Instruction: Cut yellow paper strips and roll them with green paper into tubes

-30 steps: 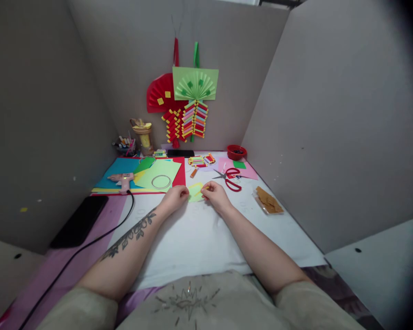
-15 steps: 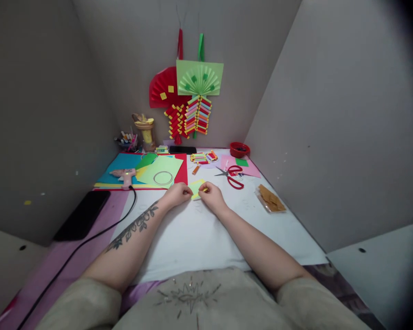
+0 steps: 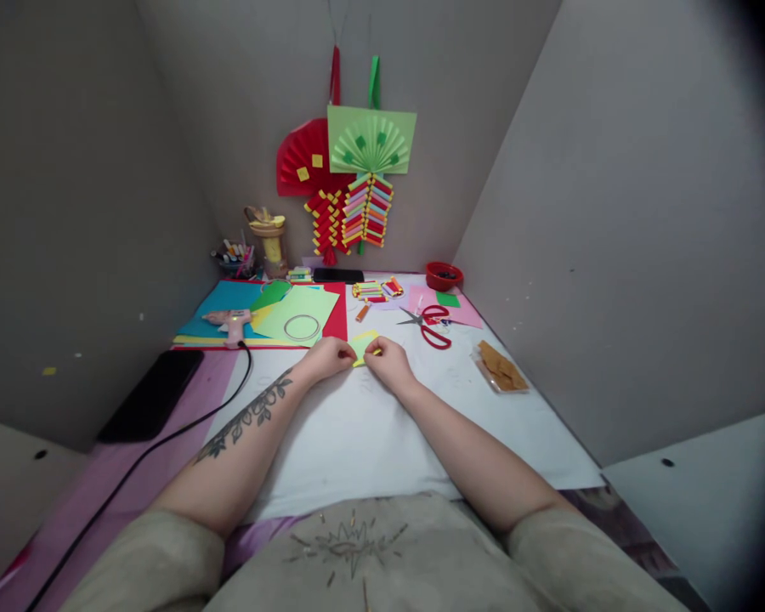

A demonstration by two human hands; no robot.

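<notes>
A small piece of light green paper with yellow edges point(image 3: 362, 344) lies between my hands over the white table cover. My left hand point(image 3: 331, 359) pinches its left side, fingertips closed at the near corner. On the other side, my right hand point(image 3: 388, 360) has thumb and fingers pressed together on the near right edge. The fingers partly cover the paper. Just beyond it rests a short orange paper roll point(image 3: 363, 313), and farther back sit several striped paper rolls point(image 3: 370, 291). Red-handled scissors point(image 3: 430, 321) lie open to the right of my hands.
A pink glue gun point(image 3: 229, 321) and its black cord point(image 3: 184, 423) lie left, by coloured sheets point(image 3: 306, 310). A black phone-like slab point(image 3: 153, 398) is nearer. At right are a brown packet point(image 3: 502, 370) and a red bowl point(image 3: 444, 276). Paper fan ornaments point(image 3: 371, 140) hang at the back.
My right hand has shifted slightly left along the near edge of the green paper, closer to my left hand. The left hand keeps its pinch. The view has tilted slightly.
</notes>
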